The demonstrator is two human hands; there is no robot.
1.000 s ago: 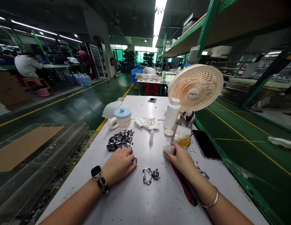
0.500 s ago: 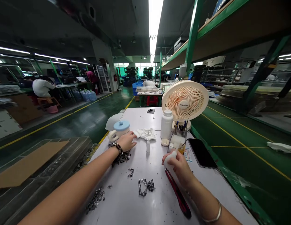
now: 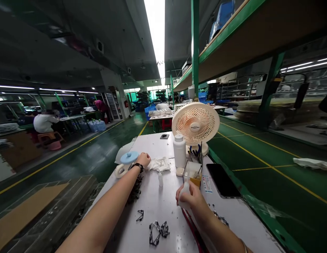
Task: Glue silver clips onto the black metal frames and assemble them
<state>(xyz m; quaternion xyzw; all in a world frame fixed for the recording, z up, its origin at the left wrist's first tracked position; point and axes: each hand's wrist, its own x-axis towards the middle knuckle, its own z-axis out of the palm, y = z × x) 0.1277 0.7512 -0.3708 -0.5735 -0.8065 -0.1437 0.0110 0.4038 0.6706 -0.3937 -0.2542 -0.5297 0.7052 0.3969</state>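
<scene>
My left hand (image 3: 143,159) is closed beside the blue-lidded mug (image 3: 129,157), near a crumpled white packet (image 3: 160,164); what its fingers hold, if anything, is hidden. In my right hand (image 3: 191,196) is a small translucent white squeeze bottle (image 3: 184,196), above the red-handled tool (image 3: 191,225). A second small bottle (image 3: 160,179) stands upright between my hands. Small black metal clips (image 3: 155,233) lie on the table in front, with a single one (image 3: 140,215) to their left. More dark parts (image 3: 134,191) are heaped under my left forearm.
A large white bottle (image 3: 179,151), a cream fan (image 3: 195,127) and a clear holder with tools (image 3: 193,168) stand at the back right of the white table (image 3: 145,239). A black phone (image 3: 223,180) lies at the right edge. Other people work at far tables.
The view has tilted up and turned slightly right. My left hand has moved forward past the mug, and its fingers have closed. My right hand keeps hold of the squeeze bottle.
</scene>
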